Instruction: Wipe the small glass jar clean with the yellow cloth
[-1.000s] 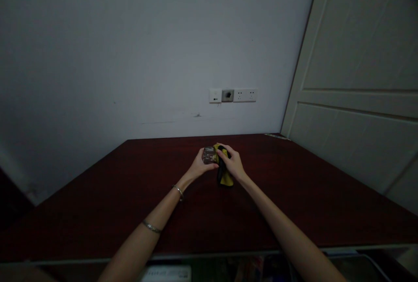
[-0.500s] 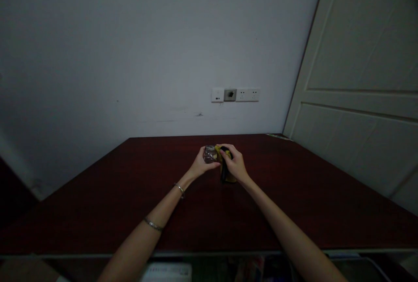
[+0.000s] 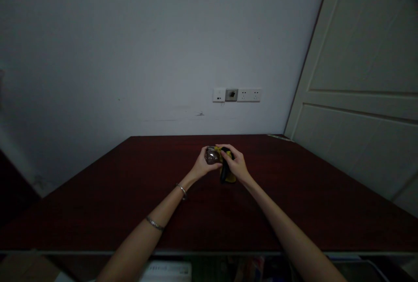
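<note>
My left hand (image 3: 200, 166) is closed around a small clear, shiny vessel that looks like a glass cup (image 3: 212, 156), lying tilted with one end toward the right. From the right, my right hand (image 3: 239, 166) grips a yellow and black cloth (image 3: 230, 177), pressing part of it to the cup's right end. The rest of the cloth hangs below my fingers. Both hands are close together over the middle of the dark red table (image 3: 163, 164). The cup's right end is hidden by cloth and fingers.
A pale wall (image 3: 146, 55) with a row of sockets (image 3: 249, 95) rises behind the table. On the right stands a light panelled door (image 3: 359, 77). Under the table's front edge are a white box-like object (image 3: 167, 271) and other dim items.
The cup has turned slightly in my left hand, and its highlights have shifted. The cloth hangs a little differently below my right hand. The view has shifted slightly.
</note>
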The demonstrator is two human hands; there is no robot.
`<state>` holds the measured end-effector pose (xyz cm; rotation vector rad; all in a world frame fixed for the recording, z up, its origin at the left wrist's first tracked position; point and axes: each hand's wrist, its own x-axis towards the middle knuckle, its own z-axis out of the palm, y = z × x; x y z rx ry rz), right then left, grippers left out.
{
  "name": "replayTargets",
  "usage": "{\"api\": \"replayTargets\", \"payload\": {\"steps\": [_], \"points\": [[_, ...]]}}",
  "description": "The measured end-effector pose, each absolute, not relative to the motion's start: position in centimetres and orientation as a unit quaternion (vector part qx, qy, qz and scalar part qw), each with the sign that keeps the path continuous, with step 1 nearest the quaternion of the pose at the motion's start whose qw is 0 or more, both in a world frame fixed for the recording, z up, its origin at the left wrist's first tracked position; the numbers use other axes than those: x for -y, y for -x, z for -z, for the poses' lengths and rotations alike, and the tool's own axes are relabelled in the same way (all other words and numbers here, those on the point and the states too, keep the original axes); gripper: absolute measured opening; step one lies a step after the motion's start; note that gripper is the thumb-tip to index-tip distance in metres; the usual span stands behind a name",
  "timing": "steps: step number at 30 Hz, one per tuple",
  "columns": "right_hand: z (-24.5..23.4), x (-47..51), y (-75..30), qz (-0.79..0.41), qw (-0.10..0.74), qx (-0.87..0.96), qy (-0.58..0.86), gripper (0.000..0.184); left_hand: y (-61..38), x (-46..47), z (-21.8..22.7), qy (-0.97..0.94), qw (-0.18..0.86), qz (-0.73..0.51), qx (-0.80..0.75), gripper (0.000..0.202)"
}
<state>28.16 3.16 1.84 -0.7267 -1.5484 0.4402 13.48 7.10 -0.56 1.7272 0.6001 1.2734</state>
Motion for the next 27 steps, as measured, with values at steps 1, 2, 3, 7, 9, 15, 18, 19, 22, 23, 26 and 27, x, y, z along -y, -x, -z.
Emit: {"api": "replayTargets", "payload": {"steps": [1,2,3,7,9,15,18,19,22,23,26,27], "points": [[-1.8,-3.1,-28.1,-0.193,0.633,0.680,0.316,0.022,-13.4,-7.2,0.6,-0.695,0.442,-0.514,-0.242,0.067],[-1.8,-3.2,-28.1,-0.194,0.634,0.679,0.316,0.022,-13.4,-7.3,0.7,-0.695,0.443,-0.513,-0.240,0.067],[-1.8,-3.3,-28.1,-0.197,0.638,0.674,0.318,0.022,-13.4,-7.3,0.8,-0.696,0.447,-0.510,-0.237,0.066],[-1.5,-4.1,-28.3,-0.213,0.654,0.641,0.342,0.023,-13.7,-7.0,0.9,-0.707,0.447,-0.498,-0.229,0.067],[-1.5,-4.3,-28.5,-0.219,0.657,0.633,0.346,0.024,-13.9,-6.8,0.8,-0.708,0.442,-0.500,-0.232,0.068],[-1.9,-3.7,-28.3,-0.258,0.659,0.634,0.312,0.023,-14.0,-6.7,0.4,-0.662,0.474,-0.531,-0.233,0.059],[-2.0,-3.3,-28.0,-0.260,0.647,0.650,0.302,0.022,-13.8,-7.1,0.7,-0.651,0.478,-0.542,-0.232,0.058],[-2.0,-3.3,-28.0,-0.255,0.645,0.652,0.306,0.022,-13.7,-7.2,0.8,-0.655,0.477,-0.539,-0.230,0.058],[-1.8,-3.6,-28.1,-0.232,0.648,0.648,0.326,0.022,-13.6,-7.1,0.8,-0.674,0.474,-0.520,-0.224,0.061],[-1.7,-3.7,-28.2,-0.225,0.650,0.645,0.334,0.022,-13.6,-6.9,0.8,-0.680,0.474,-0.513,-0.224,0.062],[-1.5,-4.3,-28.6,-0.211,0.648,0.641,0.352,0.023,-13.8,-6.4,0.4,-0.695,0.467,-0.497,-0.228,0.064],[-1.5,-4.4,-28.7,-0.211,0.647,0.641,0.354,0.023,-13.8,-6.3,0.3,-0.697,0.463,-0.496,-0.230,0.064]]}}
